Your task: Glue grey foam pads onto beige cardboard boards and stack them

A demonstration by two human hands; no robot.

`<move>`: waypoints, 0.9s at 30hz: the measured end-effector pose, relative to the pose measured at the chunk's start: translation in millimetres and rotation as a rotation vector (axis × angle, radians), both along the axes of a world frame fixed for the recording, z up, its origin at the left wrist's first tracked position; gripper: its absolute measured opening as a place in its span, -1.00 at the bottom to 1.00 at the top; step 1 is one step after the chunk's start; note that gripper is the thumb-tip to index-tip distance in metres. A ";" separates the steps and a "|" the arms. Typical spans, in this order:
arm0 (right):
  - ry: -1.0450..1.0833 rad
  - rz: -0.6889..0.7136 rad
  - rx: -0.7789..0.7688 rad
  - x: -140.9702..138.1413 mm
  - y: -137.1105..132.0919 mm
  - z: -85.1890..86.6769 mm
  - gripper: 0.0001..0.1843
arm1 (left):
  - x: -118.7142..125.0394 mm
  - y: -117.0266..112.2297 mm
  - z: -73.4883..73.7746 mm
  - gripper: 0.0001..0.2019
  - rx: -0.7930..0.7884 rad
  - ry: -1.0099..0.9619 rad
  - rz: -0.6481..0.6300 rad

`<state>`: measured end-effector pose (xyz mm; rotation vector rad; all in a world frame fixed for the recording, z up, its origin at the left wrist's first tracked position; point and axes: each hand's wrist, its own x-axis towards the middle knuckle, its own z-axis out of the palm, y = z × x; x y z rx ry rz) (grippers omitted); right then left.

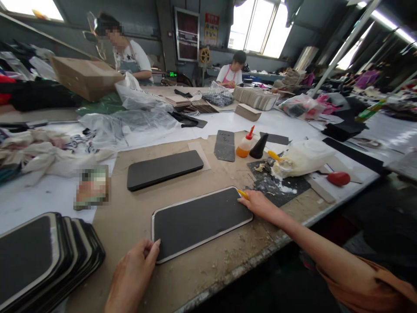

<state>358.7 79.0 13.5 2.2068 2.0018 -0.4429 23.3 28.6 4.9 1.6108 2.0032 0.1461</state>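
Observation:
A flat black rectangular panel [202, 224] with rounded corners and a pale border lies on the brown board. My left hand [135, 271] pinches its near left edge between thumb and fingers. At the panel's far right corner, my right hand [259, 204] is closed around a slim yellow tool [243, 194], whose tip is too small to make out. Behind the panel rests a thicker plain black pad [166, 168]. Right of my right hand, a whitish plastic container [308, 156] lies on its side, its mouth crusted with residue, over a stained black sheet [280, 191].
Similar pale-edged panels [29, 256] form a stack at left. A red-capped bottle [244, 145] of orange liquid stands beside a black cone [259, 146]. A red object [339, 178] sits near the right edge. Clear plastic bags [130, 117] and two seated people are farther back.

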 end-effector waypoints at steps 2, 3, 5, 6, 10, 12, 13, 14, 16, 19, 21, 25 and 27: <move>-0.002 0.003 -0.003 0.6 1.0 -1.1 -0.70 | 0.8 -0.2 0.7 -0.72 -0.003 0.004 -0.002; -0.004 0.003 -0.006 0.7 1.5 -1.5 -0.70 | 1.1 -0.3 0.7 -0.72 -0.003 0.006 0.000; -0.009 0.005 -0.010 0.6 2.0 -1.8 -0.70 | 1.5 -0.6 0.1 -0.72 0.009 0.007 0.002; -0.011 0.006 -0.011 0.4 1.9 -1.7 -0.70 | 1.5 -0.7 -0.3 -0.72 0.023 0.004 0.000; -0.017 0.013 -0.010 -1.0 0.7 -0.5 -0.70 | 0.7 -1.8 -1.3 -0.72 0.065 -0.012 -0.007; -0.022 0.017 -0.012 -1.5 0.1 -0.3 -0.71 | 0.9 -2.4 -0.3 -0.73 0.080 -0.009 -0.003; -0.024 0.019 -0.013 -1.7 0.0 -0.5 -0.71 | 1.3 -2.6 0.7 -0.73 0.086 -0.007 -0.003; -0.028 0.020 -0.014 -1.8 0.1 -0.8 -0.72 | 2.1 -2.8 2.0 -0.73 0.091 -0.006 -0.008; -0.036 0.020 -0.017 -1.8 0.7 -1.3 -0.73 | 4.1 -2.7 5.1 -0.73 0.084 0.004 -0.023; -0.046 0.027 -0.021 -2.3 2.3 -0.5 -0.74 | 7.0 -2.5 8.5 -0.73 0.084 0.042 -0.044; -0.051 0.037 -0.025 -3.0 3.6 1.0 -0.74 | 7.3 -3.4 8.9 -0.74 0.121 0.070 -0.050; -0.060 0.068 -0.032 -0.5 7.7 -0.3 -0.74 | 6.4 -11.2 8.8 -0.79 0.225 0.159 -0.026; -0.058 0.083 -0.030 4.1 10.8 -5.8 -0.75 | 11.3 -16.6 9.9 -0.80 0.293 0.222 -0.014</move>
